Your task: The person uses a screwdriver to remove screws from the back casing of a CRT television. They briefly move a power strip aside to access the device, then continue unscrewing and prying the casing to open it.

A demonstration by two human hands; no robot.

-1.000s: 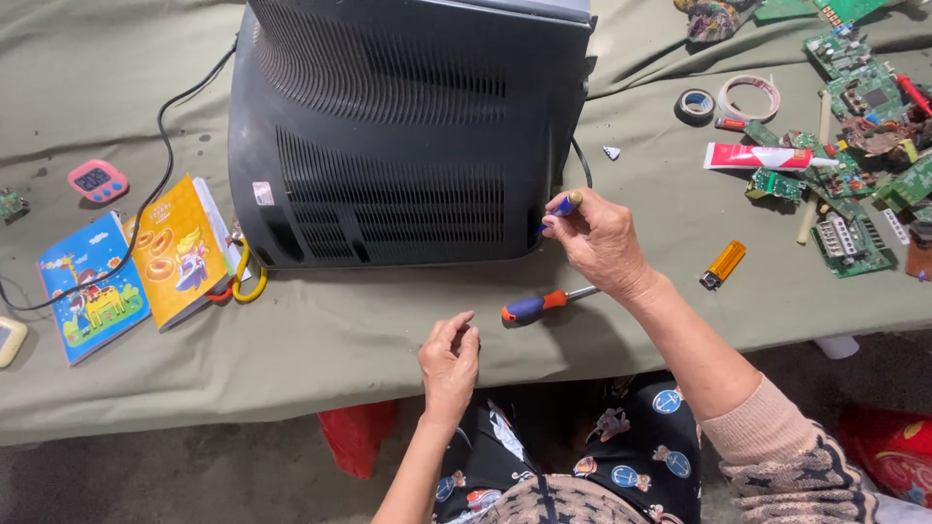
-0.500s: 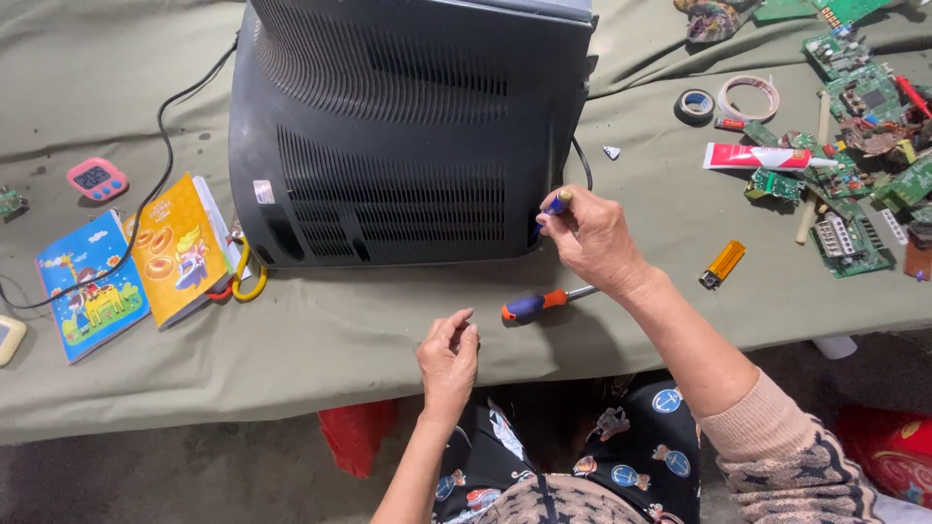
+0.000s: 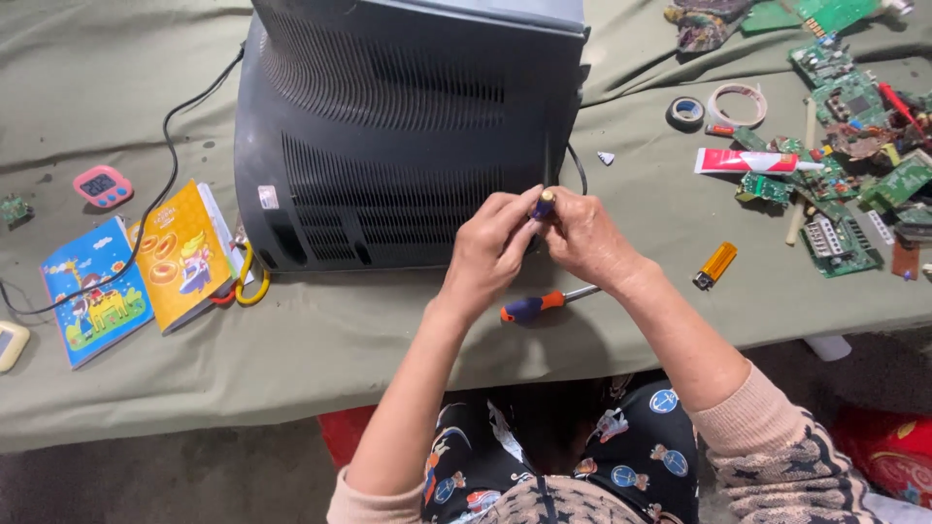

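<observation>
A dark grey old television (image 3: 408, 136) lies screen-away on a table under an olive cloth (image 3: 291, 349), its vented back shell facing me. My right hand (image 3: 582, 238) grips a small blue-handled screwdriver (image 3: 544, 204) upright against the shell's lower right corner. My left hand (image 3: 490, 247) has joined it, its fingers closed around the same tool from the left. A second screwdriver (image 3: 534, 306) with a blue and orange handle lies on the cloth just below both hands.
Two picture books (image 3: 136, 272), yellow-handled scissors (image 3: 248, 281) and a pink timer (image 3: 102, 184) lie left. A black cable (image 3: 155, 204) runs past them. Right: an orange lighter (image 3: 716, 264), a glue tube (image 3: 752, 160), tape rolls (image 3: 714, 107), several green circuit boards (image 3: 845, 194).
My left hand rose from near the table's front edge to the television's corner and closed on the small screwdriver beside my right hand. The right hand stayed in place.
</observation>
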